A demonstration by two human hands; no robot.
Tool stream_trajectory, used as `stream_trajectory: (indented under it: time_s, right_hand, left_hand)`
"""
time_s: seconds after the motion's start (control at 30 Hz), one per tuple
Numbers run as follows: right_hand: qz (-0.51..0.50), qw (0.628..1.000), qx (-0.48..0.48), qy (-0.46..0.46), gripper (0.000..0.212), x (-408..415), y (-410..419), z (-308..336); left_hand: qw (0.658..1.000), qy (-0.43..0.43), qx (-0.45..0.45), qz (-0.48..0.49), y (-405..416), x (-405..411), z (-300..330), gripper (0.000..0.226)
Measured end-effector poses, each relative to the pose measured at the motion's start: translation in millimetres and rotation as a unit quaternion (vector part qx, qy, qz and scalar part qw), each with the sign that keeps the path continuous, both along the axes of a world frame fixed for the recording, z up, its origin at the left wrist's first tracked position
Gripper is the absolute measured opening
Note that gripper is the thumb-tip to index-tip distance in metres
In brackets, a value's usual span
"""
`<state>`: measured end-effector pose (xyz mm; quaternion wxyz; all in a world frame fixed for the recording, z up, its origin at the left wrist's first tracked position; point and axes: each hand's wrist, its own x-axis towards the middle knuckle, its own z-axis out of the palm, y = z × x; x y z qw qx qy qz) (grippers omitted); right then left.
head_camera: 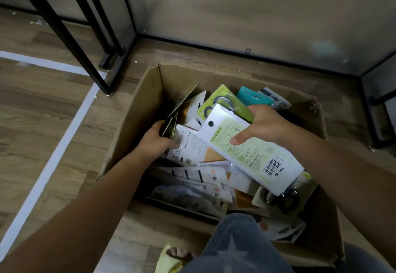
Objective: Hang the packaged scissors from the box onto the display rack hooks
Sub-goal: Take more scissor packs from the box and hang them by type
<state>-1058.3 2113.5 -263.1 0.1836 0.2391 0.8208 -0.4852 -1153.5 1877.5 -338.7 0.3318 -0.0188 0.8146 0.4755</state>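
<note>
Both hands are down in the cardboard box on the wood floor, and it's crowded in there. The right hand grips a white-and-green scissors package by its upper part, thumb pressed across the printed back and fingers curled behind, holding it tilted above the pile with its barcode end pointing down toward the near right corner. The hang hole sits at the upper left end of that package, clear of everything. The left hand is on the box's left side, fingers wrapped around the lower edge of a dark card package that leans upright close to the left wall. Between the two hands lies a white package with small print, flat on the heap. More packaged scissors stand along the far wall, a teal one beside them, all packed tight with little slack. The box's rims are open at the top, flaps torn at the corners. Black metal legs stand on the floor at the upper left, well apart from the box, and a white tape line runs along the left. A knee in jeans presses in at the near rim.
</note>
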Motion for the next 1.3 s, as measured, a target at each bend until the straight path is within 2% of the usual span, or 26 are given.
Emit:
stream_trajectory:
  time_s: [0.17,0.27,0.37,0.47,0.57,0.7,0.77,0.83,0.9,0.97,1.03,1.1,1.17,1.3]
  right_hand:
    - [-0.077,0.995,-0.017,0.054,0.035,-4.5,16.2,22.4]
    - [-0.120,0.988,-0.036,0.085,0.037,-6.3,24.7,29.5]
    - [-0.149,0.980,-0.061,0.118,0.036,-10.7,29.9,37.5]
    - [-0.155,0.975,-0.071,0.145,0.039,-17.3,34.5,50.2]
    - [-0.138,0.971,-0.079,0.180,0.039,-22.6,38.0,67.0]
    - [-0.112,0.966,-0.102,0.210,0.036,-28.2,39.5,92.7]
    - [-0.116,0.963,-0.104,0.219,0.037,-30.6,40.0,106.4]
    - [-0.123,0.959,-0.118,0.226,0.038,-32.5,40.9,121.0]
    - [-0.129,0.954,-0.137,0.232,0.036,-33.3,40.0,136.4]
    - [-0.139,0.952,-0.141,0.235,0.036,-32.5,36.1,151.6]
    - [-0.153,0.951,-0.130,0.235,0.035,-29.4,29.8,167.9]
    - [-0.162,0.952,-0.121,0.228,0.035,-25.9,23.9,189.4]
    - [-0.172,0.952,-0.116,0.227,0.036,-24.0,21.1,216.6]
    - [-0.186,0.949,-0.112,0.230,0.034,-30.1,15.2,288.6]
  left_hand:
    - [0.996,0.043,0.067,0.027,7.6,4.4,12.9,0.061]
    - [0.992,0.039,0.107,0.052,18.3,7.3,23.2,0.050]
    - [0.985,0.008,0.161,0.053,33.8,12.1,37.6,0.059]
    - [0.980,0.000,0.189,0.060,45.5,17.7,49.3,0.084]
    - [0.986,0.023,0.162,0.044,52.2,18.7,57.9,0.090]
    - [0.992,0.100,0.075,-0.017,59.9,12.6,81.0,0.078]
    - [0.984,0.144,0.050,-0.093,60.3,5.1,93.9,0.065]
    - [0.961,0.207,-0.008,-0.184,60.7,-1.5,107.8,0.041]
    - [0.951,0.231,-0.029,-0.201,59.8,-2.7,121.6,0.025]
    - [0.969,0.190,0.008,-0.160,57.3,0.4,138.0,0.021]
    - [0.987,0.110,0.064,-0.101,54.6,3.9,158.7,0.025]
    - [0.992,0.060,0.095,-0.058,53.2,7.4,180.8,0.023]
    - [0.993,0.048,0.090,-0.054,53.1,7.2,207.5,0.016]
    - [0.992,0.026,0.104,-0.064,53.2,-0.7,281.8,0.018]
